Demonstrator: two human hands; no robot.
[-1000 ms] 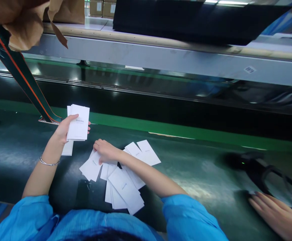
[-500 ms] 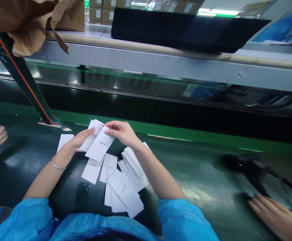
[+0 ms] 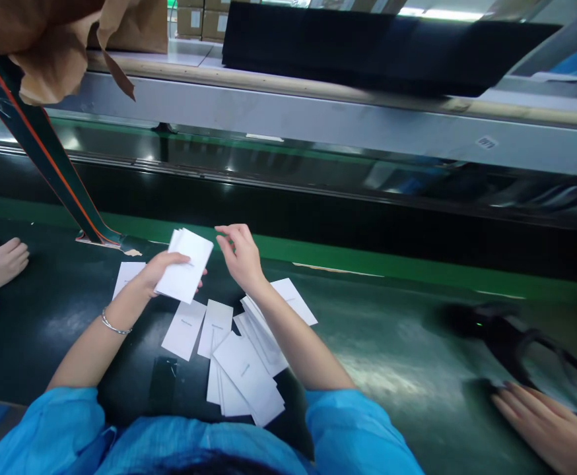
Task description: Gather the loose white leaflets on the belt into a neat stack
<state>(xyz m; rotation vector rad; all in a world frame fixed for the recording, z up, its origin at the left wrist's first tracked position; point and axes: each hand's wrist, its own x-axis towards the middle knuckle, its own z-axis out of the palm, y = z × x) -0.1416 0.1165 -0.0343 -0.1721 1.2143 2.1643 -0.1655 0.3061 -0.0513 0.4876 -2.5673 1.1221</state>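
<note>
My left hand [image 3: 162, 269] grips a small stack of white leaflets [image 3: 185, 280], its thumb lying across the top one. Just to the right, my right hand [image 3: 239, 254] is raised with thumb and fingers apart, holding nothing. Below the hands, more white leaflets with a small line of print lie on the dark green work surface: a single leaflet [image 3: 184, 331], an overlapping pile [image 3: 249, 376], and a fanned group [image 3: 263, 333] partly behind my right forearm. Another leaflet [image 3: 129, 276] is half hidden behind my left wrist.
A co-worker's hand [image 3: 7, 260] rests at the left edge. At the lower right, another person's hand [image 3: 546, 412] is near a black handheld device [image 3: 506, 333] with a green light. A green strap [image 3: 61, 158] and brown paper [image 3: 55, 46] hang at upper left, before a raised shelf [image 3: 318, 109].
My right hand has let go of the leaflet it held against the left hand's stack and moved slightly right, its fingers parting. The left hand still holds the stack, now squared closer together.
</note>
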